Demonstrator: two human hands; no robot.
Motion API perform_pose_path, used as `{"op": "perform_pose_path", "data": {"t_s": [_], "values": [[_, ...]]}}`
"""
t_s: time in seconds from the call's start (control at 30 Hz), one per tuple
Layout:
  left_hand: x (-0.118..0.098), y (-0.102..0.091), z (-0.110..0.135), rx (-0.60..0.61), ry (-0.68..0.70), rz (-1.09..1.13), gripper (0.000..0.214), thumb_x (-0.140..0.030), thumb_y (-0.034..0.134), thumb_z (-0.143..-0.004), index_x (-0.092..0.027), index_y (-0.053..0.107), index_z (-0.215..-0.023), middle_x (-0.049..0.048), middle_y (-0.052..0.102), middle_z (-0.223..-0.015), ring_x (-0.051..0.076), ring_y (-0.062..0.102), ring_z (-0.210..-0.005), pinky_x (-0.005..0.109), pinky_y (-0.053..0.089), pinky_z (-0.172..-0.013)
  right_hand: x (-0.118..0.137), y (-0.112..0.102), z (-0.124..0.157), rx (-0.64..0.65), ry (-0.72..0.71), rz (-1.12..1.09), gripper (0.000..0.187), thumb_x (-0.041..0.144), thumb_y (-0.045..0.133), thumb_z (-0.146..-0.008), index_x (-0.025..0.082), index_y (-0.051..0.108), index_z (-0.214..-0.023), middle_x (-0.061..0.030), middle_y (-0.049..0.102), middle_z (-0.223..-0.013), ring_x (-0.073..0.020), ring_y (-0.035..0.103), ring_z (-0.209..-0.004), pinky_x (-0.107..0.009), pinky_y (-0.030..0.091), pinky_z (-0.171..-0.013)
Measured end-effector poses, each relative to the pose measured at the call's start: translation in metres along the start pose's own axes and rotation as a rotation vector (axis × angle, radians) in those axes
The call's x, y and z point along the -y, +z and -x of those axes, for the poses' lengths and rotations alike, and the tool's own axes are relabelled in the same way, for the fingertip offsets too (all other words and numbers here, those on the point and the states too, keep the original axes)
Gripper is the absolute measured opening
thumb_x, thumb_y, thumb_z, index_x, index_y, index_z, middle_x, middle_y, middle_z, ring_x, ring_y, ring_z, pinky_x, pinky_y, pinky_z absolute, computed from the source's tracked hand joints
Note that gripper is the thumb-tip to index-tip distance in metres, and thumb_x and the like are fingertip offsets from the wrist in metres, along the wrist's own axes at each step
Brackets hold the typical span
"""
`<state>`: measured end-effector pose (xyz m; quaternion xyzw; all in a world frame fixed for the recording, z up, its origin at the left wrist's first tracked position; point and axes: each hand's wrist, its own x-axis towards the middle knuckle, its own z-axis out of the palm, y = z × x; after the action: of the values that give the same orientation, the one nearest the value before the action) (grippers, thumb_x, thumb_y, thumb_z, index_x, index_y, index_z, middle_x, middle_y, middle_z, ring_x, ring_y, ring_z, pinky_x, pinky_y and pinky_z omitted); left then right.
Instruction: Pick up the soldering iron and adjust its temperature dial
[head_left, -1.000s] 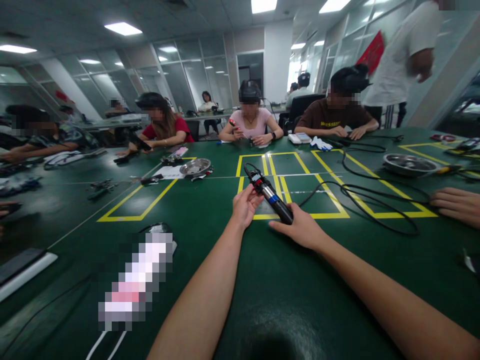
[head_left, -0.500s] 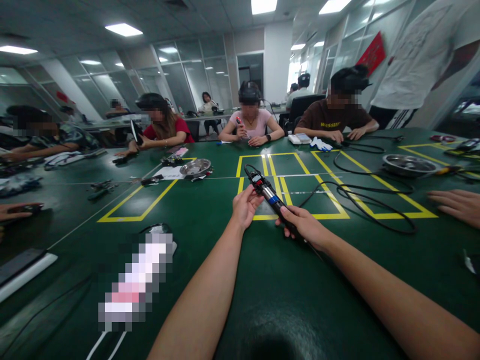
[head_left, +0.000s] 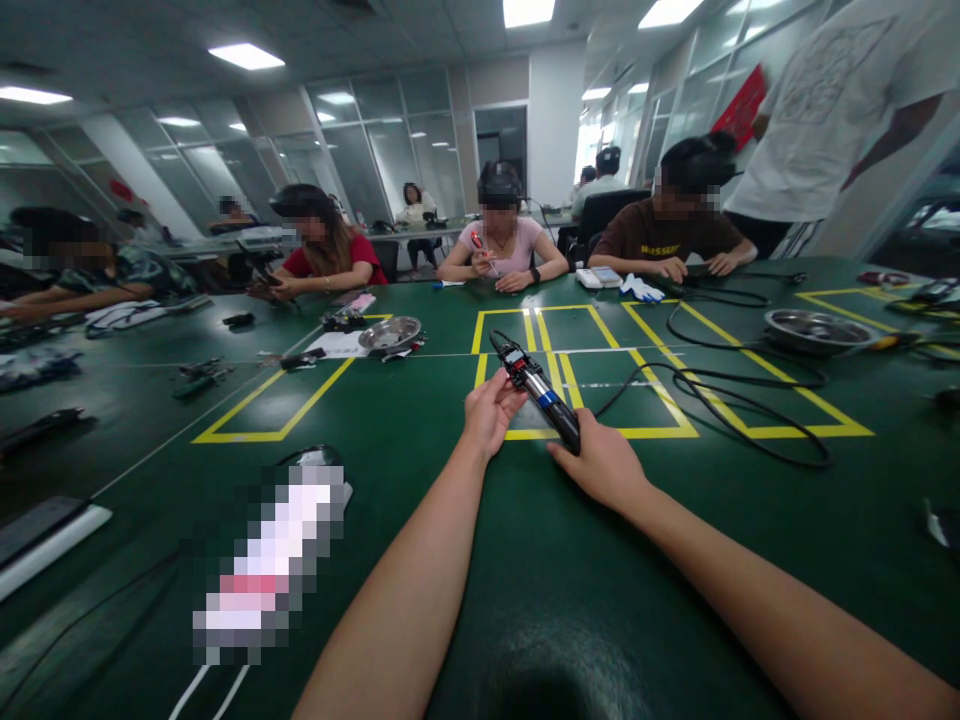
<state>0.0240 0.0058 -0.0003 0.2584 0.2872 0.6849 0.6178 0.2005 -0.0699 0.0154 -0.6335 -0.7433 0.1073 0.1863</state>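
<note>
Green desk (head_left: pixel 420 520) spreads under the tool (head_left: pixel 534 382), a black barrel with a blue band and a red-marked head, seen from the head camera over yellow tape lines (head_left: pixel 660 432). Its long axis slants from near right to far left, with the head pointing away from the person. The right hand (head_left: pixel 602 466) closes around the rear end and hides it, forearm stretched forward. The left hand (head_left: pixel 489 412) curls against the side of the head end; whether its fingers grip cannot be told.

The right hand (head_left: pixel 600 465) hides the back end of the black stick-shaped tool (head_left: pixel 536 385); a blurry pink and white block (head_left: pixel 259 570) on the green table (head_left: pixel 450 560) cannot be made out; a dark thing (head_left: pixel 946 525) is cut off at the right edge.
</note>
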Motion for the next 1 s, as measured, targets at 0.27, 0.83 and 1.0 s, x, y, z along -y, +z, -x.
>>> {"op": "perform_pose_path", "data": {"t_s": [0.27,0.83,1.0], "values": [[-0.001,-0.001,0.0,0.013,-0.006,-0.022,0.024,-0.025,0.077,-0.077,-0.007,0.067,-0.088,0.0101,0.071,-0.081,0.015,0.07,-0.068,0.025,0.06,-0.068,-0.007,-0.001,-0.007,-0.003,0.041,-0.048,0.052,0.047,0.064,-0.082,0.015,0.052,-0.12,-0.0149,0.07,-0.095,-0.028,0.067,-0.084,-0.031,0.042,-0.068],[0.0,-0.003,-0.001,0.088,-0.057,-0.024,0.019,-0.02,0.07,-0.083,-0.007,0.067,-0.096,0.0164,0.073,-0.1,0.019,0.073,-0.083,0.028,0.06,-0.077,-0.018,-0.001,-0.012,0.017,0.014,-0.183,0.036,0.051,0.065,-0.078,0.017,0.064,-0.091,-0.007,0.068,-0.081,-0.0197,0.061,-0.07,-0.026,0.035,-0.058],[0.0,-0.003,-0.001,0.063,-0.08,-0.024,0.023,-0.024,0.067,-0.085,-0.009,0.065,-0.103,0.0173,0.073,-0.101,0.02,0.073,-0.081,0.03,0.06,-0.077,-0.016,0.0,-0.011,0.011,0.017,-0.165,0.037,0.051,0.065,-0.079,0.017,0.065,-0.091,-0.0076,0.069,-0.081,-0.0205,0.062,-0.071,-0.026,0.036,-0.059]]}}
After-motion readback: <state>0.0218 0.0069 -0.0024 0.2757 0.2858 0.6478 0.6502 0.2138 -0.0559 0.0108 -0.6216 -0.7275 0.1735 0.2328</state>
